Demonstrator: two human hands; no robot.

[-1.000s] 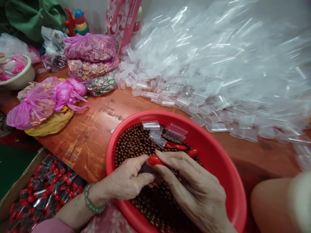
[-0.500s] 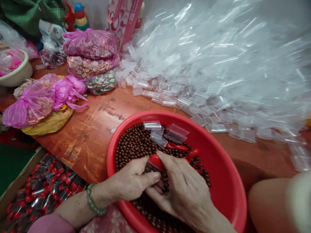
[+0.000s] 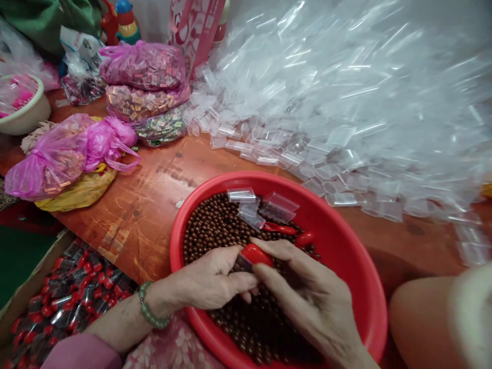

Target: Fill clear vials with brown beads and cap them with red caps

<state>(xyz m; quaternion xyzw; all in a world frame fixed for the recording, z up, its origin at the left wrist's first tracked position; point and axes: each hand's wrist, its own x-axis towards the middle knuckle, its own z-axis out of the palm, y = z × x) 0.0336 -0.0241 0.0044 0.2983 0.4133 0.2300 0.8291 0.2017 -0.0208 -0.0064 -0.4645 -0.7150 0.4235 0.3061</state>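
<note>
A red basin (image 3: 346, 241) full of small brown beads (image 3: 215, 225) stands on the wooden table. Over the beads, my left hand (image 3: 209, 282) pinches a small clear tube filled with beads, while my right hand (image 3: 307, 297) presses a red cap (image 3: 257, 254) onto its end. Both hands have their fingers closed round the tube and cap. Several empty clear tubes (image 3: 253, 205) and loose red caps (image 3: 284, 230) lie on the beads at the far side of the basin.
A huge heap of empty clear tubes (image 3: 346, 92) covers the table's right and back. Pink bags of small packets (image 3: 142, 66) and a pink bag over a yellow one (image 3: 69, 159) lie left. A box of filled, red-capped tubes (image 3: 73, 302) sits below left.
My hands stayed together over the beads; the right hand shifted slightly, its fingers now stretched along the red cap on the tube's end.
</note>
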